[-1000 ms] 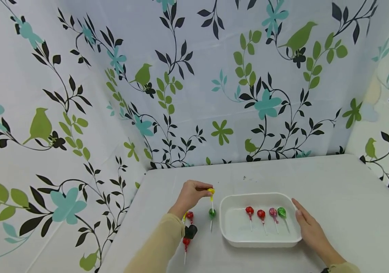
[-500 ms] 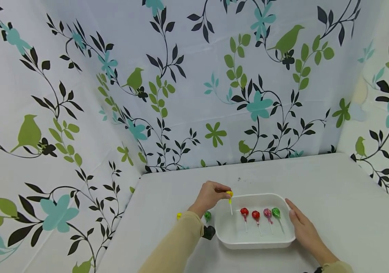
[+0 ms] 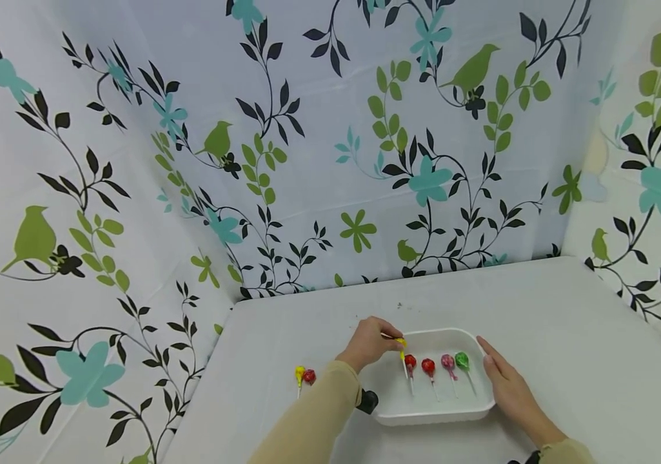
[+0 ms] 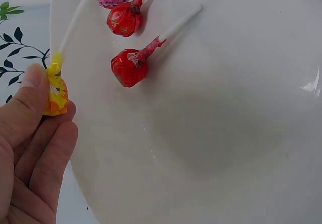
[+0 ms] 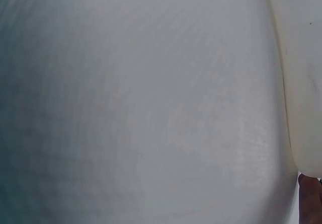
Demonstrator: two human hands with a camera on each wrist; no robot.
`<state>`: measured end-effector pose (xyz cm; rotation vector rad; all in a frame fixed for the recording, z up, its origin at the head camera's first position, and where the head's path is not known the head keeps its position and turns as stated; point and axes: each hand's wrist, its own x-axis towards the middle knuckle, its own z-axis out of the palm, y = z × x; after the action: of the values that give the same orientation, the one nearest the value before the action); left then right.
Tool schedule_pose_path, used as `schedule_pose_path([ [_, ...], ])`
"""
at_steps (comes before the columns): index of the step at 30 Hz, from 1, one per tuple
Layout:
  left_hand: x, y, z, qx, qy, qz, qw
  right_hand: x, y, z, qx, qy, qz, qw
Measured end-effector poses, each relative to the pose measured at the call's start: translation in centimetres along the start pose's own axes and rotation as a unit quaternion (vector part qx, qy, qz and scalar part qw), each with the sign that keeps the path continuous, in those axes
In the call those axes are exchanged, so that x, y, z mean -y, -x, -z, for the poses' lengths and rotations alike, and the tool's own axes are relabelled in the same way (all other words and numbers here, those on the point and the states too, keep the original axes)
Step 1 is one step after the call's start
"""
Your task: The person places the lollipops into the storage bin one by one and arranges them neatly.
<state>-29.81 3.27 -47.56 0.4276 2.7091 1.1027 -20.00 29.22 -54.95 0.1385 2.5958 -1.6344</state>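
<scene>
My left hand [image 3: 369, 345] pinches a yellow-wrapped lollipop [image 4: 56, 90] by its candy end, over the left part of a white tray [image 3: 431, 419]. Its stick points down toward the tray floor in the head view, overlapping the leftmost red lollipop [image 3: 410, 362]. Inside the tray lie a second red lollipop [image 3: 428, 367], a pink one [image 3: 448, 362] and a green one [image 3: 462, 361], in a row. My right hand [image 3: 510, 386] holds the tray's right side, thumb at the rim and fingers along the outside. The right wrist view shows mostly white surface, with a dark fingertip [image 5: 309, 199] at the lower right.
On the white table [image 3: 272, 335] left of the tray lie another yellow lollipop [image 3: 299, 372] and a dark red one [image 3: 309, 376], partly behind my left sleeve [image 3: 318, 412]. Patterned curtain [image 3: 307, 161] surrounds the table at the back and sides.
My left hand has carried the yellow lollipop rightward from above the table to over the tray and lowered it. The right hand stays at the tray's edge. The head view has shifted slightly.
</scene>
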Motion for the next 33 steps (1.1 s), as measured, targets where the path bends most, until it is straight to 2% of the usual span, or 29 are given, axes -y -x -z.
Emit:
schedule_pose_path([
  [6,-0.1,-0.3,-0.7,0.023,-0.081,0.003,0.9964,0.0,-0.1,-0.1,-0.001,-0.005,0.001,1.000],
  [14,-1.0,-0.6,-1.1,0.049,-0.176,0.006,0.9831,0.0,-0.1,0.3,-0.003,0.001,0.004,1.000],
  [17,-1.6,-1.0,-1.3,0.056,-0.231,0.003,0.9712,0.0,-0.2,0.4,-0.003,0.002,0.001,1.000],
  [20,-2.0,-1.2,-1.5,0.062,-0.303,-0.004,0.9508,0.0,-0.2,0.5,-0.007,0.004,0.006,1.000],
  [23,-2.2,-1.3,-1.8,0.072,-0.356,-0.003,0.9317,-0.1,-0.2,0.5,-0.004,0.004,0.008,1.000],
  [26,-2.2,-1.2,-2.0,0.086,-0.369,0.008,0.9254,-0.2,-0.3,0.6,-0.001,0.001,0.006,1.000],
  [33,-1.5,-1.0,-2.5,0.099,-0.383,0.017,0.9182,-0.3,-0.2,0.2,0.002,-0.008,-0.001,1.000],
])
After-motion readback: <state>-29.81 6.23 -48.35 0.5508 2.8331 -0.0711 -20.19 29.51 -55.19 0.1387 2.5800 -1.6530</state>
